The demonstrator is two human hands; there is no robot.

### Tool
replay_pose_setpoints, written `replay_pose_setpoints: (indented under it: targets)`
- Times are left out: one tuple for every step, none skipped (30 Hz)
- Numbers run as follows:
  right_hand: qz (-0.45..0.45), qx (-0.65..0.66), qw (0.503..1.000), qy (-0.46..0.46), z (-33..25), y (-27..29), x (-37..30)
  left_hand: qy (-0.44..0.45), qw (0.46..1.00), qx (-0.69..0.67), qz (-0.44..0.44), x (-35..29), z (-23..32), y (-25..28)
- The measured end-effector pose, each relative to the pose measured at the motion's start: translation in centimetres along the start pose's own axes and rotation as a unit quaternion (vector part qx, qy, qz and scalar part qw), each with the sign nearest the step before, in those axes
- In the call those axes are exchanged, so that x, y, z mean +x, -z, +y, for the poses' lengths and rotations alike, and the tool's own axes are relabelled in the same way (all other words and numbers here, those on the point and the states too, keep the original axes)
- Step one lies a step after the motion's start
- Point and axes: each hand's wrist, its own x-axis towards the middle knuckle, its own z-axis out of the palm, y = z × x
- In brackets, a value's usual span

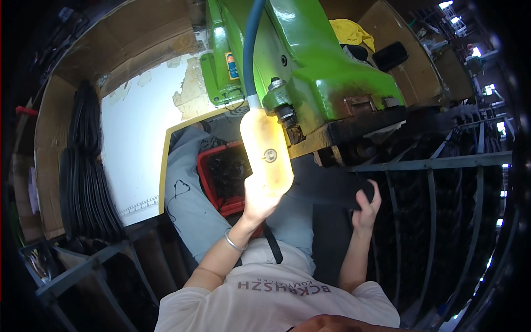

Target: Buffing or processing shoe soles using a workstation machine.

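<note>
My right hand grips the right end of a flat black sole-shaped piece between thumb and fingers. The piece stretches left under the head of a green machine. A brightly glowing lamp on a blue flexible neck hangs beside the machine head. Directly below it is my left hand, its fingers hidden by the lamp and the glare, so I cannot see whether it touches the black piece. A silver bangle circles that wrist.
Long black pieces lie stacked on the white tabletop at left, which has a yellow edge and cardboard walls. A red bin of black scraps sits below the machine. Metal racks stand at right; a yellow cloth lies behind.
</note>
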Motion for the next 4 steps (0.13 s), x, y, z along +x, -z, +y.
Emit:
replay_pose_setpoints:
  targets:
    - [-0.008,0.014,1.000,0.012,-0.9,-0.9,1.1,-0.002,1.000,0.000,0.003,0.0,0.1,-0.1]
    - [-0.014,0.011,1.000,0.022,-1.4,-1.2,2.3,0.001,1.000,0.005,0.005,0.0,0.2,-0.2]
    - [-0.045,0.004,0.999,0.030,-2.0,-1.6,3.4,0.004,1.000,0.010,0.007,0.0,0.3,-0.2]
    - [-0.075,-0.004,0.996,0.037,-2.6,-1.9,4.6,0.003,1.000,0.009,0.008,-0.1,0.4,-0.2]
